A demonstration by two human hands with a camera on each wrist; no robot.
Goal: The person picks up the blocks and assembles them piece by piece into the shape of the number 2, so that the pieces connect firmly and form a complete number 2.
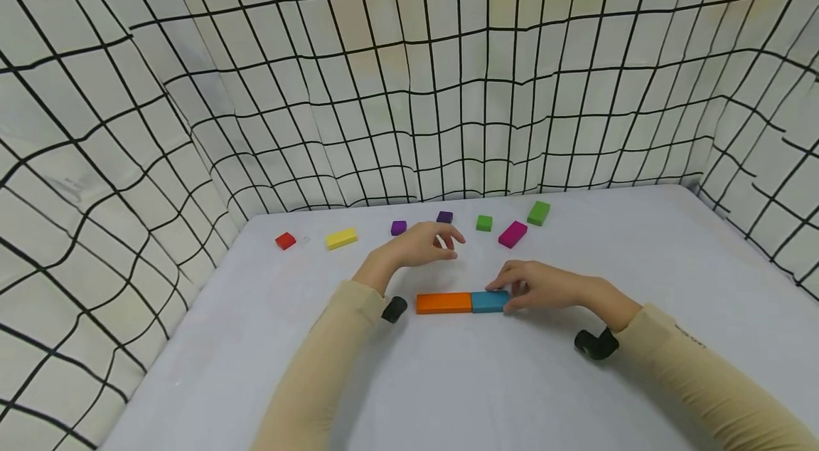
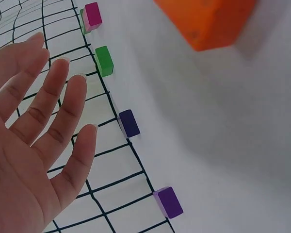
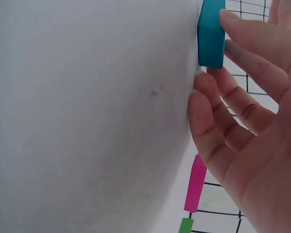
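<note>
R hand (image 1: pixel 537 285) pinches blue rect. block (image 1: pixel 490 301), longer orange rect. block (image 1: pixel 443 303) touching its 9 o'clock end; L hand (image 1: pixel 422 245) hovers, fingers wide, blue's 10 o'clock.

Nothing can be read: the small dark lettering (image 1: pixel 691 336) on the right sleeve (image 1: pixel 713 383) is too tiny to make out.

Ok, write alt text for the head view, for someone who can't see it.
A person's right-hand grip pinches a blue block lying end to end with an orange block on a white table. The left-hand grip hovers empty beyond the orange block. Farther back lie seven more blocks in red, yellow, purple, green and pink.
</note>
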